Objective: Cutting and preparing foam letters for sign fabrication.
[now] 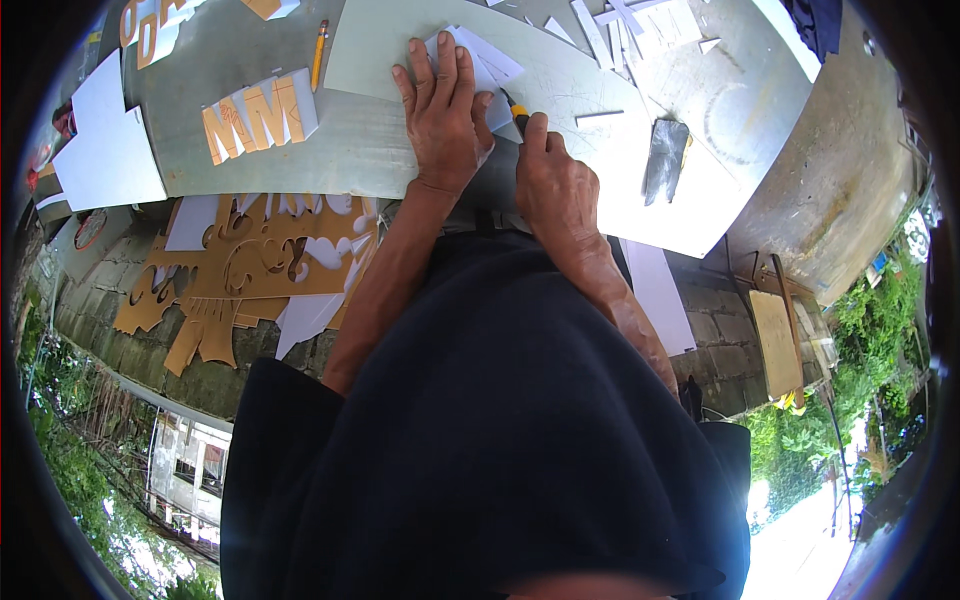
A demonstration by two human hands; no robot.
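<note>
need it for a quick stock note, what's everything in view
white piece: one, white, top centre
cutter knife: one, yellow and black, top centre
pale sheet: one, greyish, beneath the white piece
pencil: one, orange, upper left
letter cut-outs: several, brown and white, upper left
large sheet: one, white, far left
scraps: several, white, upper right
flat piece: one, black, upper right
table: one, grey, across the top
cut-out panels: several, brown, below the table's left
greenery: uncounted, green, both sides
clothing: black, centre
left hand: one, bare, on the white piece
right hand: one, bare, gripping the knife
</note>
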